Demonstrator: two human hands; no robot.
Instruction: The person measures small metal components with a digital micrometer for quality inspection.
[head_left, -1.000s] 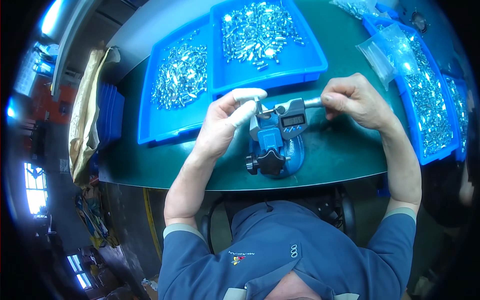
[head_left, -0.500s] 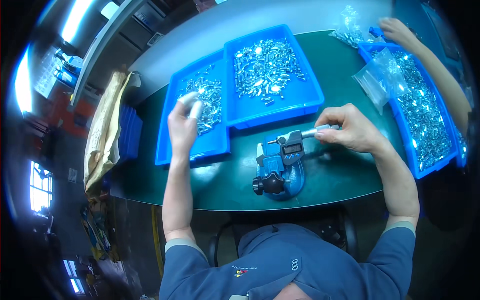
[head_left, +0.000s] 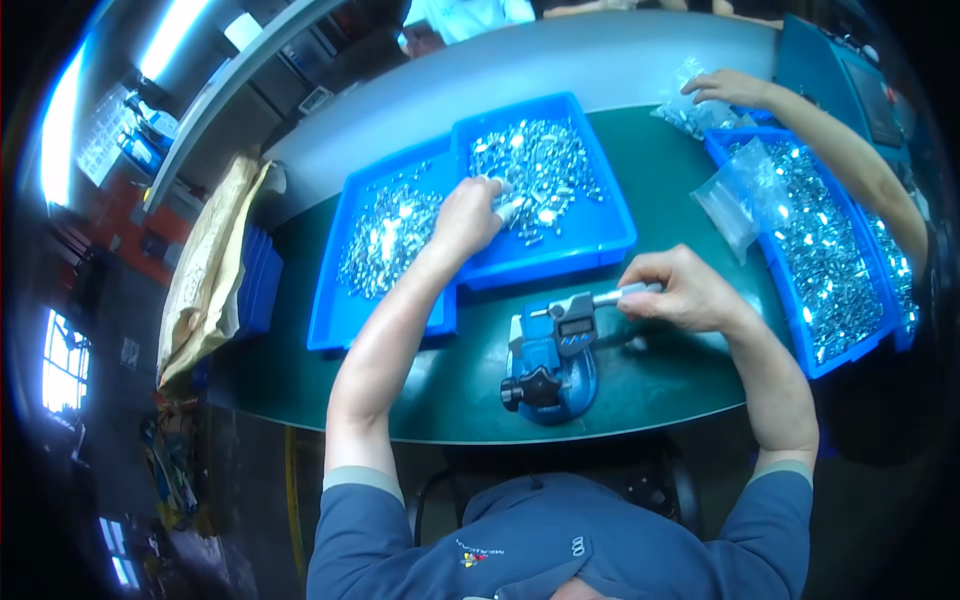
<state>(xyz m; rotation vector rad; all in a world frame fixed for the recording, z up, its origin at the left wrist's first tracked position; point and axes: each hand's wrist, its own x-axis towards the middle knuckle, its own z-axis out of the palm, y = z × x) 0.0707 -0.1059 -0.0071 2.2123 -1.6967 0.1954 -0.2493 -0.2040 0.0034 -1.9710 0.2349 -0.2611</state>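
A digital micrometer (head_left: 575, 327) with a small display sits clamped in a blue stand (head_left: 567, 392) near the table's front edge. My right hand (head_left: 685, 290) is closed, thumb and fingers pinching the micrometer's grey thimble end. White covers are on the fingertips of my left hand (head_left: 468, 218), which reaches over the near left side of the right-hand blue tray (head_left: 600, 245). Its thumb and forefinger look apart, at the small shiny metal pins (head_left: 545, 160) there; no pin shows clearly between them. More metal pins (head_left: 385, 245) lie in the left-hand blue tray (head_left: 325, 310).
At the right stands a long blue bin (head_left: 840, 362) full of metal pieces, with clear plastic bags (head_left: 735, 205) over its edge. Another person's arm (head_left: 840, 125) reaches across it to a bag (head_left: 690, 110). Brown paper sacks (head_left: 210, 275) stand left of the green table (head_left: 640, 400).
My left hand has moved right, from the left tray to the right one. My right hand stays on the micrometer. The other person's hand has moved left to the bag; the view has shifted slightly.
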